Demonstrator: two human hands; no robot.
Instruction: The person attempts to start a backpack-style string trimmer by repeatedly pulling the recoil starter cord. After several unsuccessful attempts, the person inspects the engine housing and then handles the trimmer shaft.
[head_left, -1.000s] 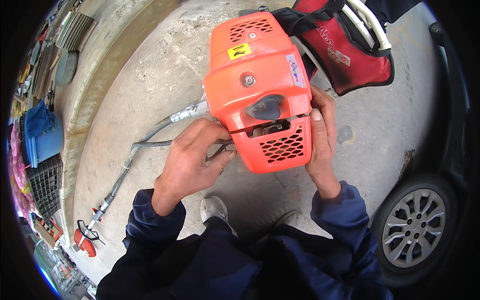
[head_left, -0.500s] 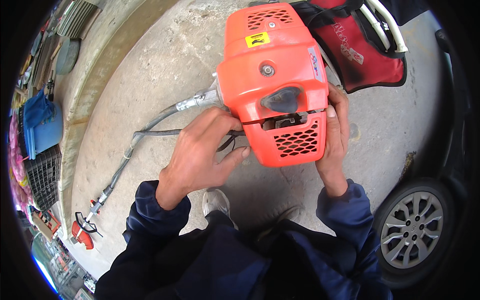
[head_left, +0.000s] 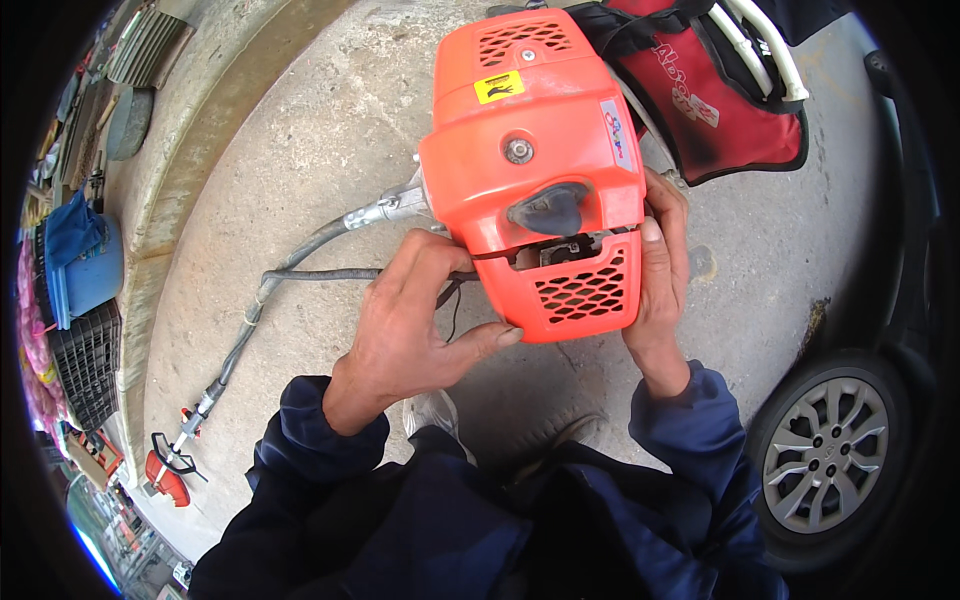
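The orange-red engine housing (head_left: 535, 110) of a brush cutter fills the upper middle of the view. A dark pull-starter handle (head_left: 550, 208) sits on its front, above a separate slotted lower cover (head_left: 585, 292). Between housing and lower cover runs a gap with dark parts inside. My left hand (head_left: 405, 320) grips the lower cover's left side, its thumb against the bottom corner. On the opposite side my right hand (head_left: 660, 280) holds the edge, thumb in front and fingers partly hidden behind. From the housing's left a flexible shaft (head_left: 320, 238) and a black cable (head_left: 325, 273) run out.
A red and black bag (head_left: 720, 115) with pale tubes lies at upper right. A car wheel (head_left: 830, 455) stands at lower right. Along the left are a concrete ledge (head_left: 190, 190), a blue bin (head_left: 95, 265) and a black crate (head_left: 85, 350). My shoe (head_left: 432, 412) is below.
The engine housing has shifted slightly left and its lower cover sits a little lower. My left thumb has moved onto the lower cover's bottom corner; my right hand keeps its hold.
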